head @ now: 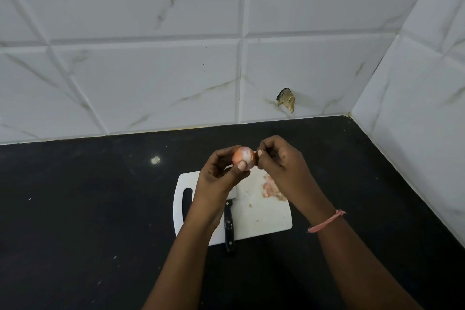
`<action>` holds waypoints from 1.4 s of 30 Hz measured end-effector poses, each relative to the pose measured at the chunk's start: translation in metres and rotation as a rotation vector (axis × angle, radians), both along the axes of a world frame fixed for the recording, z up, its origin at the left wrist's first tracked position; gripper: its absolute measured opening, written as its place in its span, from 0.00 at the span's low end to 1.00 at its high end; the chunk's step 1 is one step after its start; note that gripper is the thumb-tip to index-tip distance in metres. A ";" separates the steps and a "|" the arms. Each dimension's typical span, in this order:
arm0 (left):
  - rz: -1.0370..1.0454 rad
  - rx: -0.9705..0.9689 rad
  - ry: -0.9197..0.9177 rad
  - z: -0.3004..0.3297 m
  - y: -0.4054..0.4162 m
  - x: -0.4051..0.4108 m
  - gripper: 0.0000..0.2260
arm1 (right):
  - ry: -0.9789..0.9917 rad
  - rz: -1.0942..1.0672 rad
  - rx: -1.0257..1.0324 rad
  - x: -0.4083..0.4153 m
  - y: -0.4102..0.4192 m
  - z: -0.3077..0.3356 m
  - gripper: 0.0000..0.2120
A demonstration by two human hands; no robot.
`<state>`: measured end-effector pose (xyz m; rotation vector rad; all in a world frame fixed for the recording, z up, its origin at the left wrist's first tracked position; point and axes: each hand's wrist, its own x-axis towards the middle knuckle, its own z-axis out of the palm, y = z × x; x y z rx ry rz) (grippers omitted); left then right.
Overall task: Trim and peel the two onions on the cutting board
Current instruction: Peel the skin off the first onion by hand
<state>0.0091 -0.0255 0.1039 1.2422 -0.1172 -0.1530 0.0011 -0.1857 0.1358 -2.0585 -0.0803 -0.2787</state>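
Note:
My left hand [221,173] holds a small pinkish onion [243,156] up above the white cutting board [264,219], thumb pressed on its front. Part of the onion shows white flesh. My right hand [279,161] pinches a strip of skin at the onion's right side. A black-handled knife [229,224] lies on the board, its handle over the near edge and its blade hidden under my left hand. A pile of pink peel scraps [273,190] lies on the board's right part. A second onion is not visible.
The board sits on a black countertop [88,209] in a corner of white marble-look tiled walls [151,70]. A chipped hole [286,99] shows in the back wall tile. A pink band [325,221] is on my right wrist.

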 end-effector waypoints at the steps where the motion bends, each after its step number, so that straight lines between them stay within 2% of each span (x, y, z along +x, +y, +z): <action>1: -0.009 -0.003 0.001 0.000 0.000 0.000 0.20 | 0.002 -0.015 0.034 0.000 -0.001 0.001 0.03; 5: 0.027 0.014 0.019 -0.001 -0.002 0.000 0.21 | -0.031 -0.093 0.149 -0.003 -0.001 0.001 0.07; 13: 0.128 0.053 -0.020 -0.003 -0.008 0.003 0.18 | -0.073 -0.162 0.204 -0.009 0.017 -0.007 0.04; 21: 0.139 0.091 -0.039 -0.003 -0.010 0.001 0.18 | -0.074 -0.095 0.029 0.000 0.017 -0.009 0.02; 26: 0.078 -0.007 0.039 -0.003 -0.009 -0.002 0.22 | 0.031 -0.056 0.097 0.001 0.014 -0.012 0.03; 30: 0.064 0.004 0.091 -0.003 -0.011 -0.002 0.22 | 0.039 -0.049 0.089 -0.001 0.013 -0.011 0.03; 35: 0.058 -0.090 0.168 0.001 -0.016 -0.004 0.22 | 0.057 -0.045 0.101 -0.004 0.014 -0.011 0.04; 39: 0.056 -0.267 0.290 0.005 -0.022 -0.006 0.17 | 0.084 -0.058 0.139 -0.006 0.015 -0.009 0.04; 42: 0.024 -0.397 0.401 0.009 -0.024 -0.009 0.17 | 0.071 -0.111 0.222 -0.008 0.018 -0.010 0.03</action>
